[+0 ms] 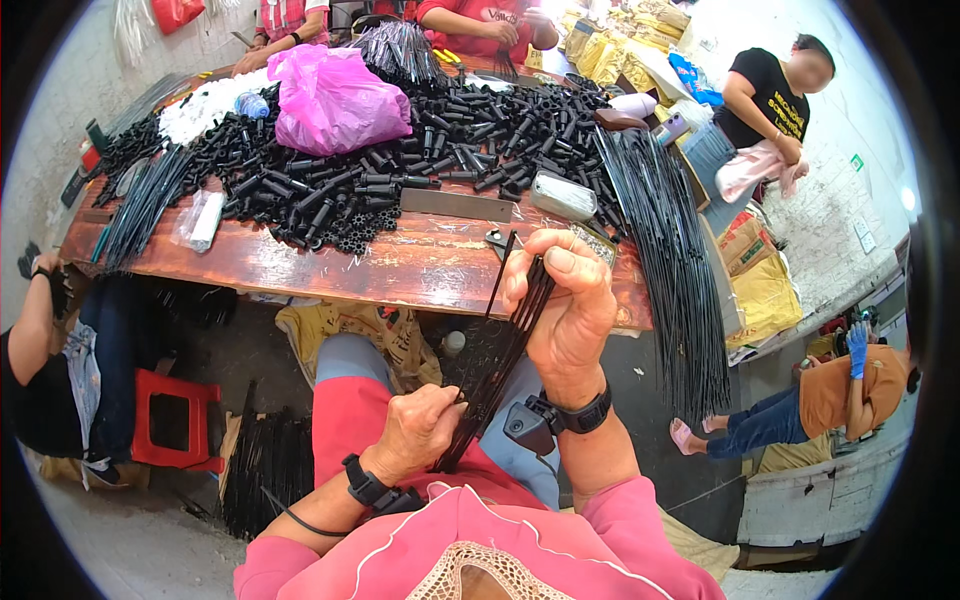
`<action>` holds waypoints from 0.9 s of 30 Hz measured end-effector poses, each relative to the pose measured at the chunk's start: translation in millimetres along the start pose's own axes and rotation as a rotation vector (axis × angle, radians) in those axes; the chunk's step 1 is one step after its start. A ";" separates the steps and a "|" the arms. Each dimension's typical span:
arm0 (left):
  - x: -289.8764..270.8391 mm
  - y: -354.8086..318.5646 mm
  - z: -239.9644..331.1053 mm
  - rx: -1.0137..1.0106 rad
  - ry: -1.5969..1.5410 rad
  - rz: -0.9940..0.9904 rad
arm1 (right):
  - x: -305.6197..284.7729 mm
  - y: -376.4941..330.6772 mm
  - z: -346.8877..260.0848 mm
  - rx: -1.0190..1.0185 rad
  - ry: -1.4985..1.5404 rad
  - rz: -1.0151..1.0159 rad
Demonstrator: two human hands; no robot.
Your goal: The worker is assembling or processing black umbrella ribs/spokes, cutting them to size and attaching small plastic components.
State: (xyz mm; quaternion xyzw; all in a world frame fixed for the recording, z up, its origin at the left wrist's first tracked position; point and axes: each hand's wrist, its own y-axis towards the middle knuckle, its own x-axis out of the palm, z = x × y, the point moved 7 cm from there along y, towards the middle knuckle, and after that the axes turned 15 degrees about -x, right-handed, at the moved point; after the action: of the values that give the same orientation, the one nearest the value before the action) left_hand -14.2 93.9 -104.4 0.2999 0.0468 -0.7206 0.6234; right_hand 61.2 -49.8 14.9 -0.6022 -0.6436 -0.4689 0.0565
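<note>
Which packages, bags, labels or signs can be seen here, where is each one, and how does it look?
Pink plastic bag: on the table's far side, bulging, knotted on top.
Clear plastic packet: near the table's left end, flat, something white inside.
Yellow sacks: on the floor right of the table, crumpled.
Small green sign: on the white wall at right, square.

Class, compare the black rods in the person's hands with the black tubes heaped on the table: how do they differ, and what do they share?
The rods are long and thin; the tubes are short and thick. The rods form a small bundle, gripped by the right hand above and the left hand below; the tubes lie loose in a big heap on the table. Both are black.
</note>
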 end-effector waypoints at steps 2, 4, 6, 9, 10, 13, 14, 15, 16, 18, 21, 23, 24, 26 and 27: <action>0.0 -0.2 0.2 0.004 0.009 0.003 | 0.1 -0.3 0.9 0.006 -0.004 -0.001; -1.2 -0.4 0.7 0.007 0.000 0.025 | -1.3 -0.9 -1.8 -0.031 -0.056 0.038; 0.1 -0.5 -0.5 0.001 0.010 0.021 | -2.4 -2.0 -5.2 -0.045 -0.114 0.074; -1.4 1.9 2.4 -0.008 0.011 0.006 | -4.7 2.5 -7.9 -0.140 -0.232 0.121; -2.8 3.8 3.4 -0.013 -0.003 -0.003 | -5.1 4.2 -11.8 -0.221 -0.296 0.129; -2.0 12.7 2.9 -0.012 0.004 -0.175 | -5.6 1.6 -2.7 -0.044 -0.247 0.084; -7.1 15.9 1.2 -0.006 0.012 -0.175 | -8.2 2.7 -2.5 -0.038 -0.260 0.041; -6.5 18.0 -2.8 -0.025 -0.062 -0.293 | -7.0 3.0 -4.5 -0.046 -0.253 0.042; -4.3 21.1 -3.4 -0.048 -0.140 -0.415 | -5.7 3.0 -3.6 -0.034 -0.281 0.028; -12.7 33.3 -0.8 -0.210 -0.417 -0.404 | -3.4 3.1 -2.0 -0.027 -0.304 0.018; -28.5 61.2 15.8 -0.422 -0.815 -0.356 | 0.6 0.9 1.4 -0.005 -0.301 -0.025; -45.5 81.8 37.6 -0.365 -0.882 -0.204 | 7.1 -0.2 2.5 -0.011 -0.290 -0.072; -48.7 92.5 44.8 -0.365 -0.877 -0.206 | 9.0 -0.8 2.0 -0.016 -0.289 -0.093; -61.9 109.5 56.8 -0.306 -0.766 -0.106 | 10.9 -3.5 0.8 -0.039 -0.290 -0.102; -62.3 113.8 60.1 -0.308 -0.759 -0.102 | 12.3 -4.7 0.0 -0.062 -0.300 -0.113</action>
State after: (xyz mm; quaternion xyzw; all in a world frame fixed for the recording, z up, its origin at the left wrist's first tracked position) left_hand 71.5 96.8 10.1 -0.0867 -0.0644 -0.7946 0.5974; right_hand 54.0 -40.1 20.2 -0.6297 -0.6630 -0.3958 -0.0853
